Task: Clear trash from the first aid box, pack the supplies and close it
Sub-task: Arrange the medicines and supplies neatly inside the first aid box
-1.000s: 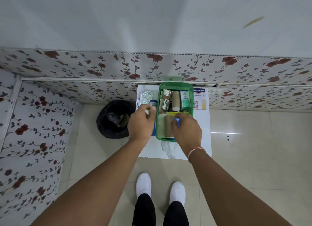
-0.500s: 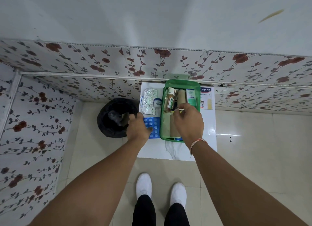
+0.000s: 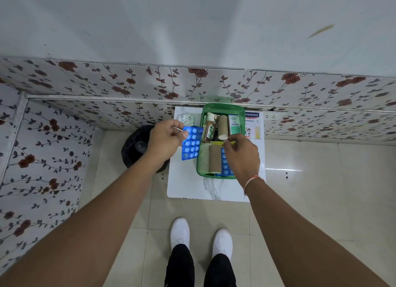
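A tiled floor meets walls papered in a red-flower vine print, with plain white wall above. Against the wall stands a small white marbled bench, and on it sits the open green first aid box. In the far half of the box lie a brown bottle with a white cap, a tan bandage roll and a green-and-white carton. In the near half lie a second tan roll and a blue blister strip, side by side.

The left hand pinches the top edge of another blue blister pack between thumb and fingers, holding it above the bench just left of the box, its white pills facing up. The right hand hovers over the box's middle, fingertips closed on a thin yellow item that lies across the divide between the two halves; what it is cannot be told.

A crumpled silver foil strip lies at the bench's far left corner. A Hansaplast plaster box lies flat on the bench to the right of the green box, touching or nearly touching its wall. A black-lined bin stands on the floor to the left of the bench, partly behind the left wrist. White shoes show below.
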